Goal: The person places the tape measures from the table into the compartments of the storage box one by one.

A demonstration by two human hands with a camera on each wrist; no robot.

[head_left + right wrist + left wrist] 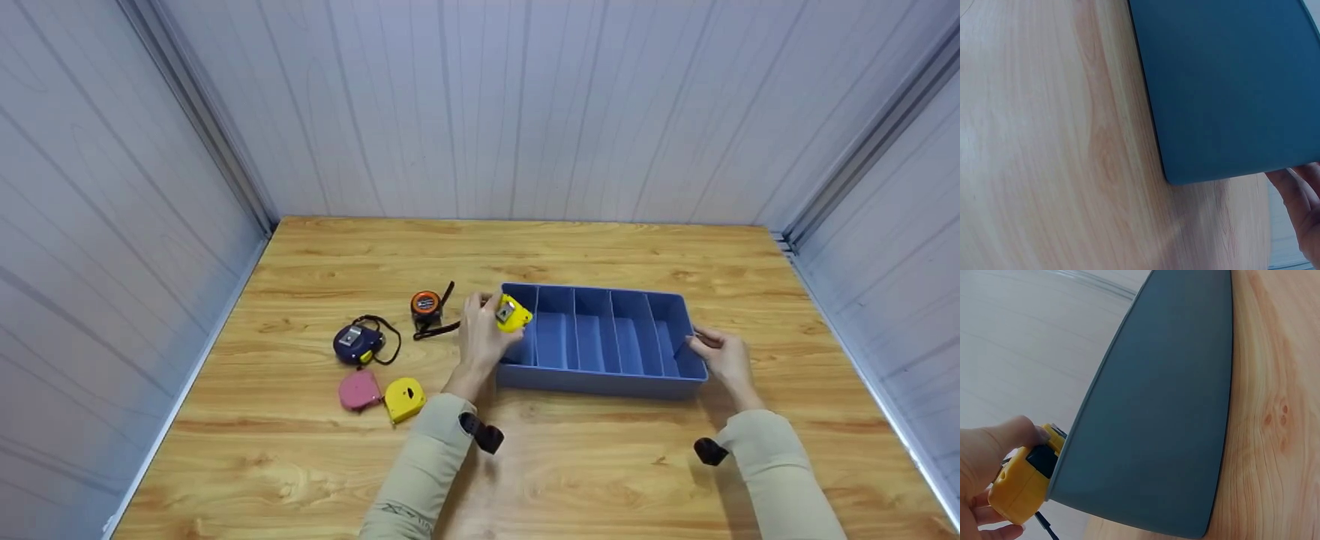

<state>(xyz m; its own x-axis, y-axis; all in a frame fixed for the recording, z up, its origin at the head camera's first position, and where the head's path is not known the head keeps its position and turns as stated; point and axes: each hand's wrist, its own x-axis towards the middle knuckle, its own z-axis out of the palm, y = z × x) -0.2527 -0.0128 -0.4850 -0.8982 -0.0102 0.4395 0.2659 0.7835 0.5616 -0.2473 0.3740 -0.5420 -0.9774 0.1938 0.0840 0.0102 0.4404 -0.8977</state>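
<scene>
My left hand [480,335] holds a yellow tape measure [514,316] with a metal clip, over the leftmost compartment of a blue divided box [600,381]. In the left wrist view, the tape measure [1018,486] shows a black patch and sits right at the box's rim, thumb on top and fingers below. My right hand [726,365] grips the box's right end wall, thumb inside the rim and fingers outside. In the right wrist view, those fingers [1293,194] are partly hidden behind the box [1230,95]. The compartments to the right of the leftmost hold nothing.
Left of the box lie an orange-and-black tape measure [426,306] with a black strap, a dark blue one [352,345] with a cord loop, a pink one [360,390] and a second yellow one [405,400]. White panels [480,112] wall in the wooden table [585,465].
</scene>
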